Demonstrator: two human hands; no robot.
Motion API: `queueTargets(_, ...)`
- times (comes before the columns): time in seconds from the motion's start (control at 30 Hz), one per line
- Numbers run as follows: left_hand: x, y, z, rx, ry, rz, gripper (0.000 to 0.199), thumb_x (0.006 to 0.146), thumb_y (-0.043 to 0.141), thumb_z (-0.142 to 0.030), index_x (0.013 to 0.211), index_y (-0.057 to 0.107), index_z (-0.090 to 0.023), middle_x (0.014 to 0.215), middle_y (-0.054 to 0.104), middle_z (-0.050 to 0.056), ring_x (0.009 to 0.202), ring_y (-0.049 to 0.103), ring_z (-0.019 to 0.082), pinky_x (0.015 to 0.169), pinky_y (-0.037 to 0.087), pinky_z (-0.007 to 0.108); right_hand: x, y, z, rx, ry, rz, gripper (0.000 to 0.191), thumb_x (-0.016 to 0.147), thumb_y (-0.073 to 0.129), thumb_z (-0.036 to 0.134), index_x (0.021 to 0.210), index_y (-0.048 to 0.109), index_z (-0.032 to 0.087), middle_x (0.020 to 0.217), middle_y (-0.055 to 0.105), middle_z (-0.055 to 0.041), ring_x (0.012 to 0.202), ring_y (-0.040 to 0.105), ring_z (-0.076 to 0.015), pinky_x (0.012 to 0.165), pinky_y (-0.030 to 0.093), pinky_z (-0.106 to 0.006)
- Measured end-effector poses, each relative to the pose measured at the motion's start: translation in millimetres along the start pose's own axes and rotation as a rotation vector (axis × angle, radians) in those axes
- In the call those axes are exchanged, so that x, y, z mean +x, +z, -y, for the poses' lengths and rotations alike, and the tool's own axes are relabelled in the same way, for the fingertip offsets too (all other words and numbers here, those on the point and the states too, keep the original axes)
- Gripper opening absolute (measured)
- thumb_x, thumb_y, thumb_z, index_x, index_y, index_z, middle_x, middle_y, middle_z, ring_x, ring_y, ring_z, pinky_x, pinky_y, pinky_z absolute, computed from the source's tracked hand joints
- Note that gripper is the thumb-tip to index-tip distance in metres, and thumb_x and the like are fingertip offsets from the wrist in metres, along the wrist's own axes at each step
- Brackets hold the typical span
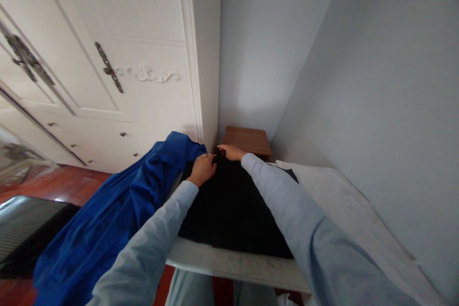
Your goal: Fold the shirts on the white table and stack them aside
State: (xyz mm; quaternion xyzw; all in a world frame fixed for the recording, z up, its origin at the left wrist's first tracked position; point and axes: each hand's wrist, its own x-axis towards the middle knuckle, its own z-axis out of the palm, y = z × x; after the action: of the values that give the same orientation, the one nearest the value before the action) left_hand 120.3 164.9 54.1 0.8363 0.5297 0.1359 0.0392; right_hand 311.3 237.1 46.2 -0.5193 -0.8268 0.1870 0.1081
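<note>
A black cloth (233, 210), perhaps a garment, is spread over a light-coloured table (233, 260) in front of me. At its far edge my left hand (203, 169) is closed, gripping the fabric with curled fingers. Slightly farther off and to the right, my right hand (231, 152) pinches the same far edge, its fingertips partly hidden. To the left of the black cloth hangs a rumpled blue cloth (143, 186), draped over the table's side and down toward the floor.
A white wardrobe (150, 19) with metal handles stands at the left. A small brown wooden stand (247, 139) sits in the corner beyond the table. White fabric (333, 196) lies along the right wall. A dark ribbed-topped item (28, 229) is on the red-brown floor (81, 181).
</note>
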Motion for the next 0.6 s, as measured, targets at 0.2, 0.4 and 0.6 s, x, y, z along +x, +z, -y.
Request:
queueTargets(0.2,-12,-5.4,13,0.004,0.01,-0.009,0.03,0.092,0.054,-0.015,0.118,0.067,-0.014,0.111,0.071,0.014,0.107,0.064,0.027,0.092,0.049,0.035,30,-1,1,0.008,0.02,0.171,0.047,0.075,0.064,-0.003,0.116,0.075,0.019,0.112,0.077,-0.008,0.1,0.071,-0.0204,0.086,0.052,-0.025)
queueTargets(0.4,-6,-10.6,21,0.01,0.058,-0.102,0.03,0.096,0.046,-0.014,0.111,0.072,-0.017,0.106,0.07,0.012,0.104,0.062,0.027,0.089,0.048,0.037,33,-19,0,0.04,0.003,0.248,0.019,0.076,0.07,0.012,0.093,0.079,0.015,0.089,0.077,-0.0049,0.077,0.068,-0.0167,0.068,0.047,-0.023)
queueTargets(0.6,-2,-11.2,22,-0.048,0.148,-0.295,0.025,0.1,0.049,-0.023,0.105,0.072,-0.017,0.098,0.071,0.011,0.097,0.062,0.026,0.086,0.045,0.037,25,-44,-7,0.054,-0.058,0.193,0.03,0.077,0.072,0.046,0.076,0.07,0.016,0.068,0.064,0.0014,0.064,0.054,-0.013,0.059,0.036,-0.024)
